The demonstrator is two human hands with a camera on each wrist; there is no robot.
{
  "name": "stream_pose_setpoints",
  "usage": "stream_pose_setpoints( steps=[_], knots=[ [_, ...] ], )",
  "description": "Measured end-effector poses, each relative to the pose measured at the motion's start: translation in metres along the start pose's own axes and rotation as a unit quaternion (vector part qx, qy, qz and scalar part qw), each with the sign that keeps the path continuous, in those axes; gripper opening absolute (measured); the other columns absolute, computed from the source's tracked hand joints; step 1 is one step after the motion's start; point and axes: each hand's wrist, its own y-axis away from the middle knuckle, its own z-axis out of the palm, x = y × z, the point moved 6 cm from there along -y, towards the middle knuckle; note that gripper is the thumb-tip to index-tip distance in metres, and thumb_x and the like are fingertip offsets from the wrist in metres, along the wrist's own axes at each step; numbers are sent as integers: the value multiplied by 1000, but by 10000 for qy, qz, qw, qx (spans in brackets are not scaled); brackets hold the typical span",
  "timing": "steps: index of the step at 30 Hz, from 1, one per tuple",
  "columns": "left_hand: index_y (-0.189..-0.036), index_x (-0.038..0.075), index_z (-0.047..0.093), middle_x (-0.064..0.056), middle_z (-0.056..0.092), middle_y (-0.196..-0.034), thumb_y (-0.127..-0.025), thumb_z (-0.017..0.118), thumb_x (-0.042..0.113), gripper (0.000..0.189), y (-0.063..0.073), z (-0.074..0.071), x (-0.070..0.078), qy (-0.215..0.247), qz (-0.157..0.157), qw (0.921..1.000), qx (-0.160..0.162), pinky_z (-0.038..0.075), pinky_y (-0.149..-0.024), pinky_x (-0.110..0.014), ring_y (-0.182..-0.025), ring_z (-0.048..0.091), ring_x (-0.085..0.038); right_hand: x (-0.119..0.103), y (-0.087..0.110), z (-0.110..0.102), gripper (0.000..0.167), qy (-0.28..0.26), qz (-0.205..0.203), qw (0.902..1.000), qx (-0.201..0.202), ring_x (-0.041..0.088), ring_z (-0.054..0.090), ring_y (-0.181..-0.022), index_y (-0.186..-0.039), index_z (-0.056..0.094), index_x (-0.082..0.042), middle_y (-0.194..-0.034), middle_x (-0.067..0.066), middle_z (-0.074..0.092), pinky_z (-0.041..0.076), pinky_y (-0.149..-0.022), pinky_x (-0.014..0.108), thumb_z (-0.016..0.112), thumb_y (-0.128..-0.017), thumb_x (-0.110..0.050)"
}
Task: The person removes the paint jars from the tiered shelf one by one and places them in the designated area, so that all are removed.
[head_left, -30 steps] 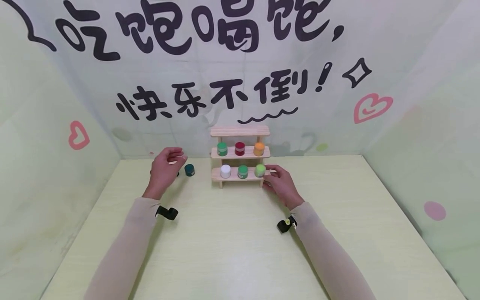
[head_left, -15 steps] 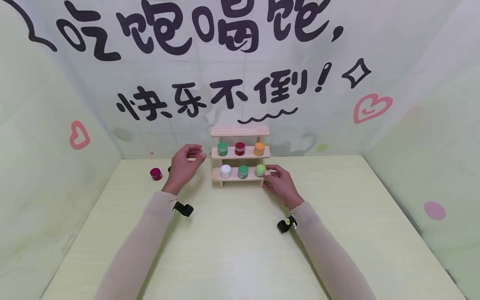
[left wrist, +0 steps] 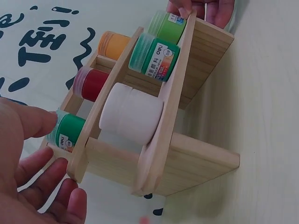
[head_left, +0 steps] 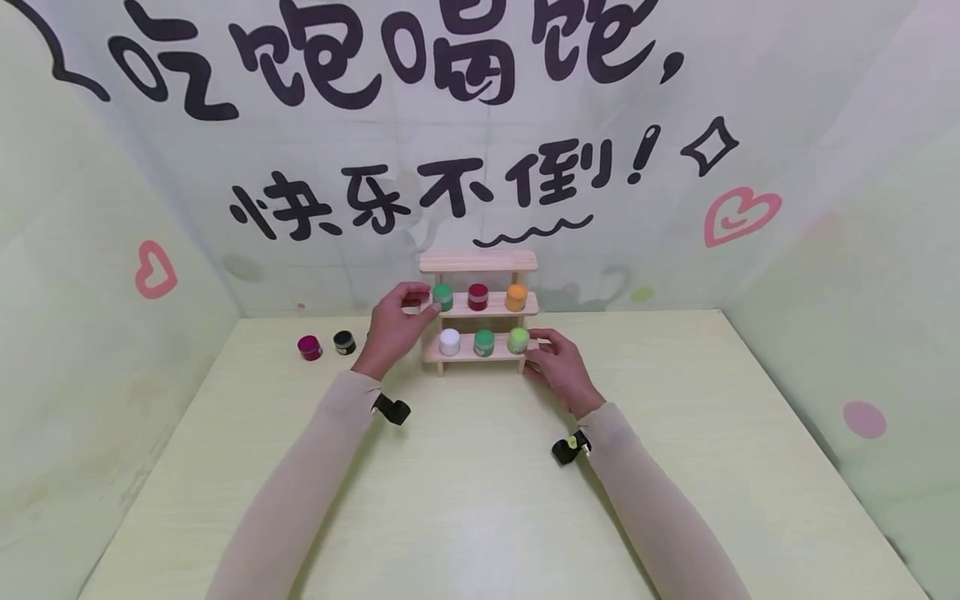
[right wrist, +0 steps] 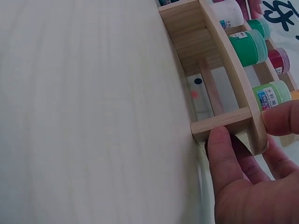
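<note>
A small stepped wooden display rack (head_left: pixel 480 262) bears paint jars on its lower two tiers. Its middle tier holds a green paint jar (head_left: pixel 442 297), a dark red jar (head_left: pixel 477 297) and an orange jar (head_left: pixel 516 297). Below them stand a white jar (head_left: pixel 449 342), another green jar (head_left: pixel 483 342) and a light green jar (head_left: pixel 517 341). My left hand (head_left: pixel 397 327) is at the rack's left end, its thumb (left wrist: pixel 39 122) at the middle-tier green jar's lid and its fingers loosely spread beside the tier's end. My right hand (head_left: pixel 562 372) grips the rack's lower right end.
A magenta jar (head_left: pixel 310 347) and a black-looking jar (head_left: pixel 344 342) stand on the table (head_left: pixel 465 483) left of the rack. Behind the rack hangs a pale backdrop (head_left: pixel 637 242) with large dark lettering.
My left hand has moved right from above the loose jars to the rack's left end, uncovering the magenta and black-looking jars. The right hand stays on the rack.
</note>
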Motion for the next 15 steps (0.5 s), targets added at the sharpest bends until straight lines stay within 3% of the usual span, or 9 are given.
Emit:
stream_pose_setpoints(
  steps=[15],
  knots=[
    [-141,10,63,-10,66,-135,-96,78,34,53,-9,17,-2,-390,-201,9990,8,45,-111,-53,-131,50,-31,-1,1,1,41,-15,52,10000,45,20,69,-109,-141,61,-13,-118,9,66,62,-94,32,64,-101,-10]
  ],
)
